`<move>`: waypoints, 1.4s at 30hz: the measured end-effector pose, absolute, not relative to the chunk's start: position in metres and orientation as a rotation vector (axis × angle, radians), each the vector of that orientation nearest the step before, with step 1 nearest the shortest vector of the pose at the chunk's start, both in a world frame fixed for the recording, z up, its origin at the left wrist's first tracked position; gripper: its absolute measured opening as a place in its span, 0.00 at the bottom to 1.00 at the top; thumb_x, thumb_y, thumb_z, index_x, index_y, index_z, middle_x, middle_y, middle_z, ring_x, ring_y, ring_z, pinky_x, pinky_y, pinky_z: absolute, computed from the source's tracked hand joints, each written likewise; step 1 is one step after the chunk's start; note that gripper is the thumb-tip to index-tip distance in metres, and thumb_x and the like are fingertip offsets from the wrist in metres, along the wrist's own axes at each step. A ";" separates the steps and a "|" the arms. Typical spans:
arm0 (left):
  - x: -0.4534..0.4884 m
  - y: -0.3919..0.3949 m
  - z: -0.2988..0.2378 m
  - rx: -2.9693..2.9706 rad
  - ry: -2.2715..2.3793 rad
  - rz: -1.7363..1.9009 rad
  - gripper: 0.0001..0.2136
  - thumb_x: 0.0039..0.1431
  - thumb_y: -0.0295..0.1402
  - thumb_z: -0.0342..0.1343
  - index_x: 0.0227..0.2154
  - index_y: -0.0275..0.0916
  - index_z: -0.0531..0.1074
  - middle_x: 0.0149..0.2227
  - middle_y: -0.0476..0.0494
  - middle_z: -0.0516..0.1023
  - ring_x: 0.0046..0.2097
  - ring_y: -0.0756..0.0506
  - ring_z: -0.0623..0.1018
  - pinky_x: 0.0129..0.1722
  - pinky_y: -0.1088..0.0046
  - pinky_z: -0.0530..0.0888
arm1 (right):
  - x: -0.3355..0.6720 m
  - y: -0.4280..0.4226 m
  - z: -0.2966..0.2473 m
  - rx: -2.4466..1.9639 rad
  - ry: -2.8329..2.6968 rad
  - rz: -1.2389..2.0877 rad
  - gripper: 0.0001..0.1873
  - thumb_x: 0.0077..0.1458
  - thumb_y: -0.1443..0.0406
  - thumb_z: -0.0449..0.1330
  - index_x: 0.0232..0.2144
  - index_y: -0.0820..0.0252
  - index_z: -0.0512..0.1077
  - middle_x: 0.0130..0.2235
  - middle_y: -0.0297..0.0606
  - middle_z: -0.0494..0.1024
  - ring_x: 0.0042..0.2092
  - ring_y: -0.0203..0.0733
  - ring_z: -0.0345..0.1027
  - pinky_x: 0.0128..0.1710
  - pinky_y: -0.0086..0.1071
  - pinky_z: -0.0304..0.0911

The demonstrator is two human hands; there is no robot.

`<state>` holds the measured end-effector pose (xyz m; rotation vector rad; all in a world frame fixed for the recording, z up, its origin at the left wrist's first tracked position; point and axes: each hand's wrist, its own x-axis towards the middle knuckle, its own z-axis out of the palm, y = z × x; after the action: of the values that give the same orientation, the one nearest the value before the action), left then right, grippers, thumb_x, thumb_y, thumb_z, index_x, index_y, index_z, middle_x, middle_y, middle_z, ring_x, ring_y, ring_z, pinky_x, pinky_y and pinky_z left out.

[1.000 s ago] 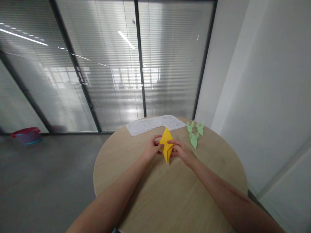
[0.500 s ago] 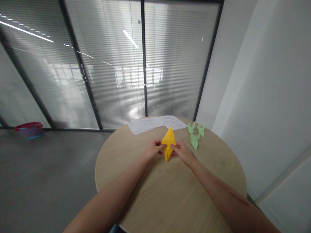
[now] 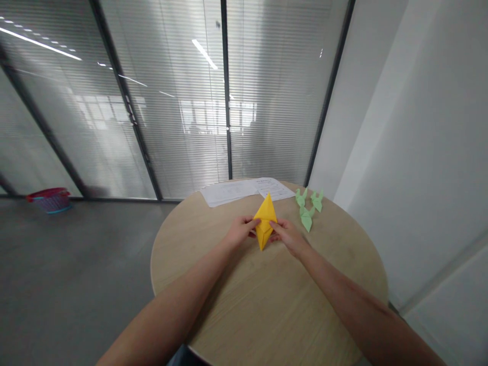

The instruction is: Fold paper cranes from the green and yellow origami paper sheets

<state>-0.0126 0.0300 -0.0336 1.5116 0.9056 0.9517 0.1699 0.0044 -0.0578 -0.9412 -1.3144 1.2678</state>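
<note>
A yellow folded paper (image 3: 266, 213), diamond-shaped with pointed top and bottom ends, is held above the middle of the round table. On its left edge my left hand (image 3: 241, 229) grips it, thumb on the front face. My right hand (image 3: 286, 235) pinches the right edge the same way, its thumb also on the front. The other fingers of both hands are partly hidden behind the paper. Just beyond my right hand sit three light green origami cranes (image 3: 306, 217) in a small cluster.
White printed sheets (image 3: 231, 193) lie along the far edge of the round wooden table (image 3: 244, 315). Glass partitions with blinds (image 3: 183, 152) stand behind it, and a white wall (image 3: 427, 178) rises at the right. A red and blue basket (image 3: 51, 201) is on the floor at far left.
Both thumbs have slid slightly up on the yellow paper, toward its middle crease. The hold stays on both sides, and the whole view has shifted a little.
</note>
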 end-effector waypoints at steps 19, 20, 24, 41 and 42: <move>-0.020 0.031 -0.030 1.543 0.950 1.029 0.16 0.53 0.45 0.58 0.31 0.34 0.75 0.30 0.42 0.77 0.31 0.48 0.75 0.29 0.73 0.72 | 0.175 0.007 -0.054 -0.973 -1.273 1.323 0.14 0.54 0.61 0.57 0.41 0.60 0.75 0.45 0.45 0.78 0.42 0.44 0.74 0.28 0.29 0.70; -0.019 0.031 -0.031 1.548 0.954 1.025 0.15 0.53 0.44 0.58 0.31 0.34 0.76 0.30 0.42 0.77 0.31 0.48 0.75 0.29 0.73 0.72 | 0.175 0.007 -0.054 -0.986 -1.272 1.312 0.14 0.55 0.61 0.56 0.41 0.60 0.75 0.45 0.45 0.78 0.42 0.44 0.74 0.28 0.29 0.70; -0.020 0.035 -0.035 1.567 0.941 0.984 0.14 0.52 0.42 0.59 0.32 0.33 0.76 0.32 0.41 0.79 0.32 0.46 0.76 0.30 0.72 0.73 | 0.173 0.006 -0.054 -1.005 -1.302 1.283 0.14 0.55 0.61 0.55 0.42 0.60 0.74 0.45 0.44 0.78 0.41 0.42 0.74 0.27 0.27 0.70; -0.019 0.034 -0.036 1.637 0.917 0.949 0.15 0.53 0.38 0.58 0.37 0.31 0.78 0.36 0.39 0.81 0.34 0.45 0.78 0.31 0.72 0.73 | 0.168 0.003 -0.053 -0.980 -1.393 1.264 0.15 0.54 0.60 0.56 0.41 0.61 0.75 0.42 0.45 0.78 0.40 0.43 0.74 0.27 0.27 0.69; -0.019 0.034 -0.037 1.629 0.925 0.958 0.15 0.53 0.39 0.58 0.37 0.31 0.78 0.35 0.39 0.80 0.34 0.45 0.77 0.31 0.72 0.73 | 0.168 0.003 -0.053 -0.985 -1.371 1.256 0.15 0.54 0.60 0.56 0.41 0.61 0.75 0.42 0.44 0.79 0.39 0.42 0.74 0.26 0.27 0.69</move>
<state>-0.0188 0.0345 -0.0366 1.6286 0.9251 0.9580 0.1684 0.0032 -0.0528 -0.9853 -1.3709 1.2559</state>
